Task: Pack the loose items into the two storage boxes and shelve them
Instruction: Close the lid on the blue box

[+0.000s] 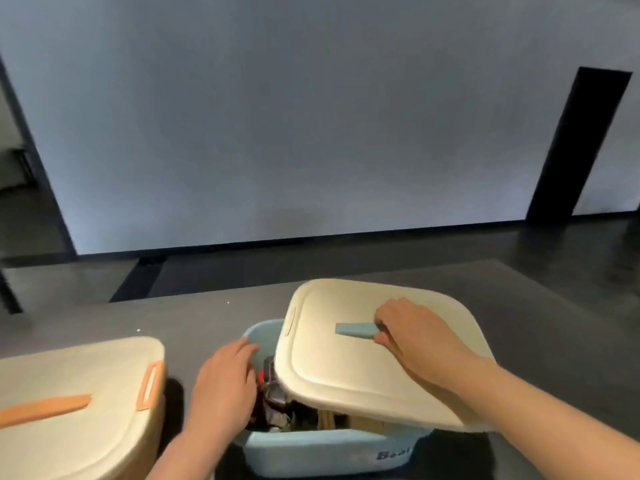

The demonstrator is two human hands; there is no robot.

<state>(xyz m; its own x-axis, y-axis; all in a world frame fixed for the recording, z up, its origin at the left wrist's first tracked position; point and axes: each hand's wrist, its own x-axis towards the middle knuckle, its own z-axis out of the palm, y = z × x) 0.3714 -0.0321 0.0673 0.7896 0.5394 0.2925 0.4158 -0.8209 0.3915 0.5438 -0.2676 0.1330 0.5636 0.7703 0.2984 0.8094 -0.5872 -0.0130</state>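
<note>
I have the blue box (322, 448) at the near edge of the grey tabletop (207, 313), right of the middle, with its cream lid (346, 368) tilted over it: the lid's right side sits low across the box, its left edge is raised, and the left part of the opening is uncovered. My right hand (415, 341) is on top of the lid, fingers curled round the right end of the blue strap handle (355, 330) at its centre. My left hand (225, 382) reaches into the uncovered part, fingers lying fairly straight on or beside the dark jumble of packed items (273, 400); I cannot tell whether it grips anything. The orange box (152, 427) stands at the near left corner, well apart from my hands, its own cream lid (76, 375) seated flat with an orange strap (45, 408) on it. I judge the lid to be light, stiff moulded plastic, smooth enough to slide, so the strap is the sound hold, though a single central grip lets it rock; a second hand at the rim would square it. The box looks rigid and, being well filled, moderately heavy, so I would lift it with both hands low on opposite sides once the lid is seated. Contents standing proud may keep the lid from closing and should be pressed down first.
</note>
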